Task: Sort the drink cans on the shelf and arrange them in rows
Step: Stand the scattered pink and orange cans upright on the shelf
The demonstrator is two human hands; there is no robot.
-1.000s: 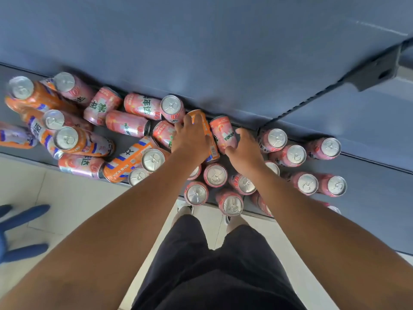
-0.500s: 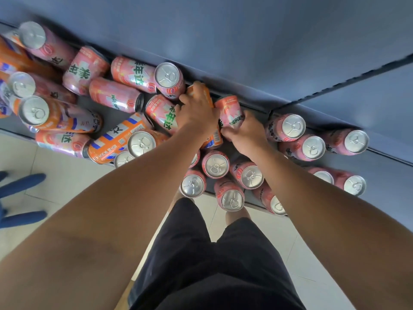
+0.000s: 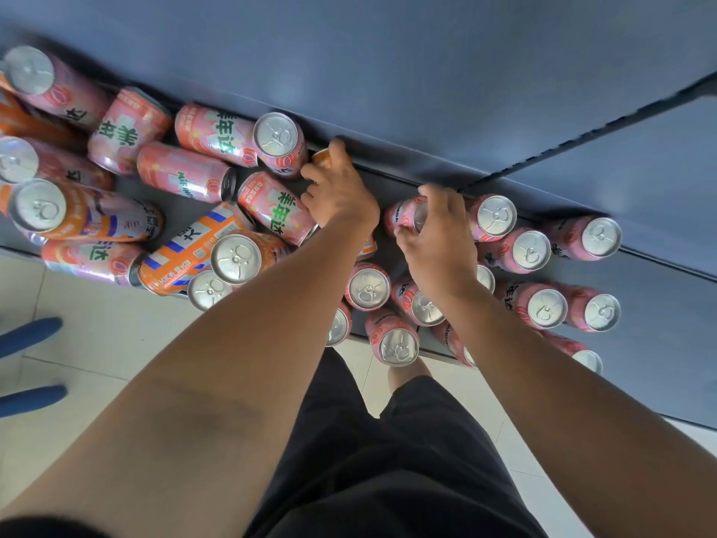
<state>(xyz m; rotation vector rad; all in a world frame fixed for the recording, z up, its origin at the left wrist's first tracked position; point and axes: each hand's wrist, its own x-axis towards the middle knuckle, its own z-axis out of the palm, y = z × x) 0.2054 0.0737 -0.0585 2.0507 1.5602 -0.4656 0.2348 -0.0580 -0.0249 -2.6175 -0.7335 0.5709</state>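
Pink and orange drink cans cover a dark grey shelf point(image 3: 407, 180). My left hand point(image 3: 337, 192) grips an orange can point(image 3: 324, 156) lying on its side; most of that can is hidden under my hand and wrist. My right hand point(image 3: 436, 234) holds a pink can point(image 3: 403, 217) upright near the back of the shelf. To its right stand pink cans in rows point(image 3: 531, 252). More upright pink cans point(image 3: 366, 287) stand below my hands. On the left, a jumble of pink cans point(image 3: 211, 135) and orange cans point(image 3: 186, 250) lies on its side.
The shelf's back panel point(image 3: 426, 71) rises right behind the cans. A pale tiled floor point(image 3: 77, 343) shows below the shelf edge, with a blue object point(image 3: 31, 332) at the far left. My black shorts point(image 3: 388, 460) fill the lower middle.
My right hand has turned the pink can from lying to upright and carried it right, toward the standing rows. My left hand stays on the orange can. The camera has shifted closer.
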